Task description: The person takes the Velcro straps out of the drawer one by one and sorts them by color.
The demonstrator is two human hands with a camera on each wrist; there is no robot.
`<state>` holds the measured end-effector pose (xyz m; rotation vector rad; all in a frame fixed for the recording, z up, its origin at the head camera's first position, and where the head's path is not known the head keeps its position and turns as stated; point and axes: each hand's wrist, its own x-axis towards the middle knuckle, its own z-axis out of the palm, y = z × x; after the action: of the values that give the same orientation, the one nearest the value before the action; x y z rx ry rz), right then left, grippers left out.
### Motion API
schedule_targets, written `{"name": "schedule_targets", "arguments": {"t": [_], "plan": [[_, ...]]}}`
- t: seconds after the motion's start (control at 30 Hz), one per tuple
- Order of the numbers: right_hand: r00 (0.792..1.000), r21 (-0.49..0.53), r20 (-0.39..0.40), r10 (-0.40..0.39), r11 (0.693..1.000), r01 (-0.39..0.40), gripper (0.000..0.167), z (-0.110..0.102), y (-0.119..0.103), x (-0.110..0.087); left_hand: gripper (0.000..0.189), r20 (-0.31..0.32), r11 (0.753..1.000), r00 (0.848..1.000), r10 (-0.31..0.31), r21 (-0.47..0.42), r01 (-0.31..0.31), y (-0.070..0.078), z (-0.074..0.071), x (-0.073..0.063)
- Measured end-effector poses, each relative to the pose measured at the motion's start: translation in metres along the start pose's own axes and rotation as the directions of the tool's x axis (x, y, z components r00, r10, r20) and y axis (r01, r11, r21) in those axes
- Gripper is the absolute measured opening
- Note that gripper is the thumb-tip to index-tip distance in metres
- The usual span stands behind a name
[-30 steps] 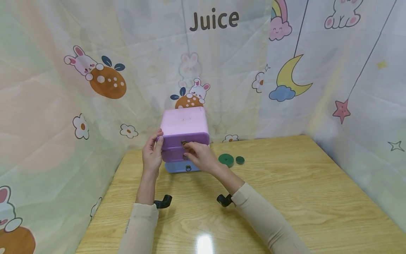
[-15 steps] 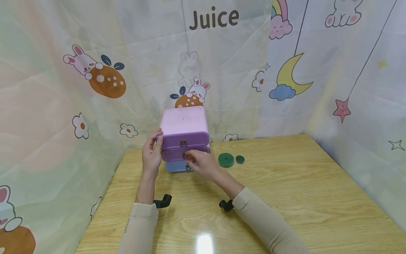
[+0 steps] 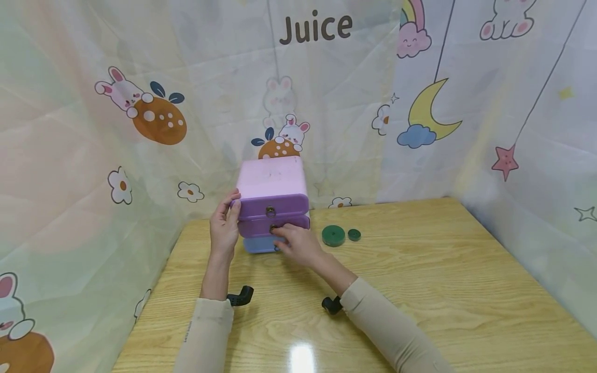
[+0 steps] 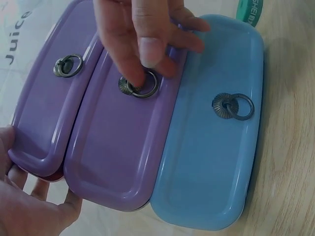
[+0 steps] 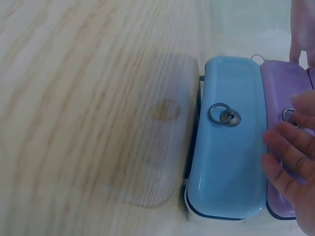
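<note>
A small drawer cabinet with a pink top point(image 3: 272, 178) stands on the table near the back cloth. Its fronts are a purple top drawer point(image 4: 49, 103), a purple middle drawer point(image 4: 115, 152) and a blue bottom drawer point(image 5: 229, 157), each with a metal ring pull. My left hand point(image 3: 224, 228) grips the cabinet's left side, thumb at the top drawer's edge. At the middle drawer's ring pull point(image 4: 150, 86), the bent fingers of my right hand point(image 3: 300, 243) pinch about the ring; its other fingers spread over the blue front. All three drawers look pushed in or nearly so.
Right of the cabinet lie a larger green disc-shaped roll point(image 3: 333, 235) and a smaller green one point(image 3: 354, 234). Black camera mounts point(image 3: 241, 296) stick out at both wrists. A printed cloth point(image 3: 345, 129) hangs behind the wooden table point(image 3: 420, 280).
My right hand has moved down from the top drawer's ring pull to the middle drawer's. The left hand keeps its hold, and the cabinet stays in place.
</note>
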<state>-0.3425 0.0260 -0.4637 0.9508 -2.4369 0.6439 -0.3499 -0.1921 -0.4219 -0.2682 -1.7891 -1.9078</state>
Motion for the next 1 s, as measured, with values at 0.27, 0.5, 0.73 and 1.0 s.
{"name": "schedule_targets", "arguments": {"t": [0.27, 0.5, 0.73, 1.0], "plan": [[0.996, -0.034, 0.065, 0.061, 0.998, -0.059, 0.030, 0.000, -0.005, 0.000, 0.038, 0.000, 1.000, 1.000, -0.007, 0.001, 0.007, 0.000, 0.000, -0.001], [0.986, -0.023, 0.132, 0.099, 0.995, -0.096, 0.029, -0.001, -0.008, 0.002, 0.038, 0.004, 1.000, 1.000, -0.011, 0.001, 0.011, 0.001, 0.000, -0.001], [0.984, 0.048, 0.157, 0.086, 0.994, -0.095, 0.027, -0.004, -0.012, 0.000, 0.038, 0.001, 1.000, 1.000, -0.026, 0.017, 0.026, 0.001, 0.001, -0.002], [0.986, 0.050, 0.147, 0.082, 0.995, -0.090, 0.014, -0.005, -0.011, -0.001, 0.038, -0.016, 1.000, 1.000, -0.020, 0.023, 0.021, 0.002, 0.002, -0.001]]}}
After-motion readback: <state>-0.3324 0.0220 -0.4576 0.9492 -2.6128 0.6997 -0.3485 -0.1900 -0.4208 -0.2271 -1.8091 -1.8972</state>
